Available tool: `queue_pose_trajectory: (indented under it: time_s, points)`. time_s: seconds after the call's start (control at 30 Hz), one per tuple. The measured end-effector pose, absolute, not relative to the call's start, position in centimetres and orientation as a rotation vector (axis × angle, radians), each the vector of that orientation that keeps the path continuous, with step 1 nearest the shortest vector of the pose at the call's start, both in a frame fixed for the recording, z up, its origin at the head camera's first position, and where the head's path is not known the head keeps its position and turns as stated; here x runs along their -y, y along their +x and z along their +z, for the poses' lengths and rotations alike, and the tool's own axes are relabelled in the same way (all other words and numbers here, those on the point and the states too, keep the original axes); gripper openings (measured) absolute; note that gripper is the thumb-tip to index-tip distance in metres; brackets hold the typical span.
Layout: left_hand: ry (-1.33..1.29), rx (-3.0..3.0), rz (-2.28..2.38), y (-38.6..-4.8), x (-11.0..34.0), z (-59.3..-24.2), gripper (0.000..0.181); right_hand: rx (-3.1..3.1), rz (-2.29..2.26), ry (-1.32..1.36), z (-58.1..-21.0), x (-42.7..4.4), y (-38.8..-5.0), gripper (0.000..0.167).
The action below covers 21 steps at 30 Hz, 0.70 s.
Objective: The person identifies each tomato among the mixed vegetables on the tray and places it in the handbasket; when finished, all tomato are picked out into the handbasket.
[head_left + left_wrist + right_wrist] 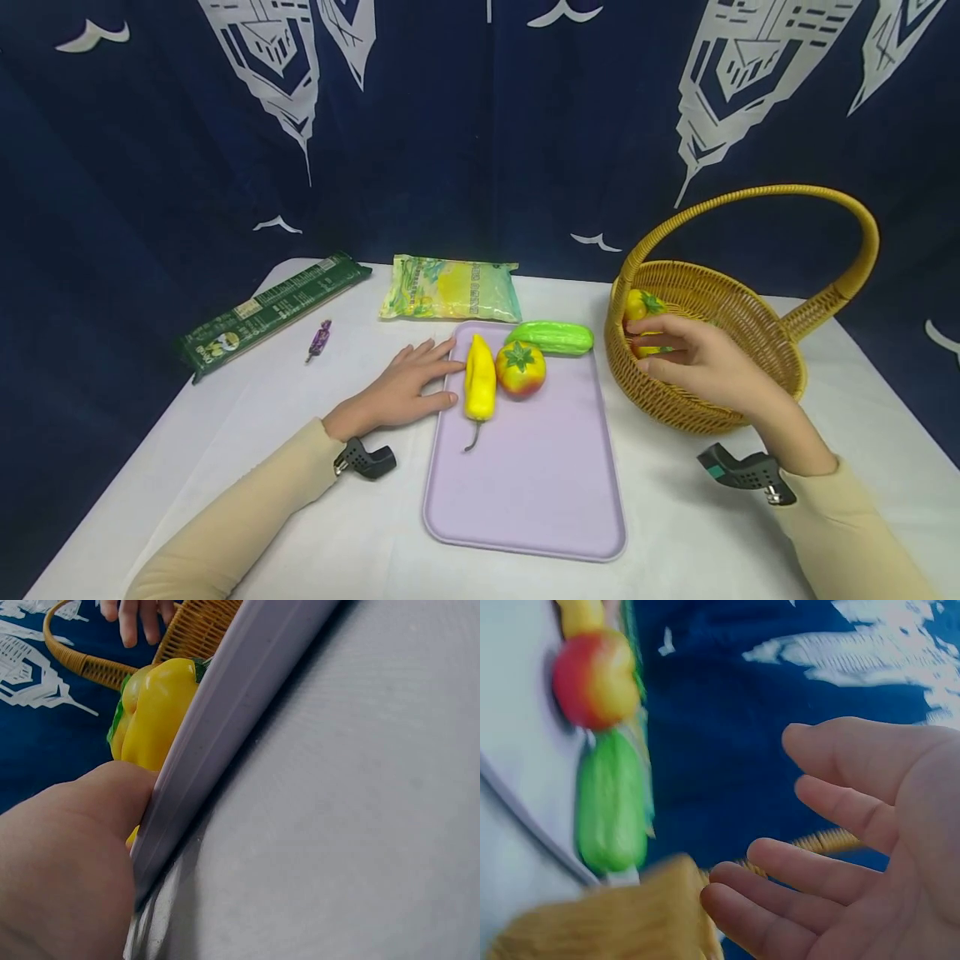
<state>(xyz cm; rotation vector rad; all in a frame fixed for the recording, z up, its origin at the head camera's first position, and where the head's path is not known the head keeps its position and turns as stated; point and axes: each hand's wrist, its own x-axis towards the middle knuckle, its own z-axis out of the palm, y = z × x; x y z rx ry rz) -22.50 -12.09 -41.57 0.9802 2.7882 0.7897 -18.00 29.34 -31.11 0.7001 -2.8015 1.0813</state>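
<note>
My left hand (411, 388) lies with fingers spread at the left edge of the lilac tray (525, 492), fingertips touching the rim. On the tray are a yellow pepper (480, 379), a red-yellow tomato (521, 369) and a green cucumber (553, 338), the last across the far right corner. My right hand (701, 362) is over the left side of the wicker basket (678, 408), fingers loosely bent above yellow-red items (637, 306) inside. In the right wrist view, the right hand (840, 840) shows its fingers apart, holding nothing.
Behind the tray lies a yellow-green packet (452, 288). A long dark green package (273, 312) lies at the far left, with a small purple wrapped candy (318, 340) beside it. The basket's tall handle (795, 192) arches over its opening. A dark blue curtain (480, 125) hangs behind.
</note>
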Motion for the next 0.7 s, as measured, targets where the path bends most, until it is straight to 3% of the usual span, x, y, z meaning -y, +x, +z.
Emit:
queue_pose_trajectory:
  time_s: [0.3, 0.7]
  points:
    - [0.988, -2.783, 0.784, -22.4, 12.2, -41.7, 0.055, 2.765, 0.978, 0.858, -31.6, -25.0, -17.5, 0.042]
    - [0.986, -2.786, 0.783, -22.6, 12.1, -41.7, 0.056, 2.769, 1.0, 1.075, -33.8, -20.9, -19.9, 0.047]
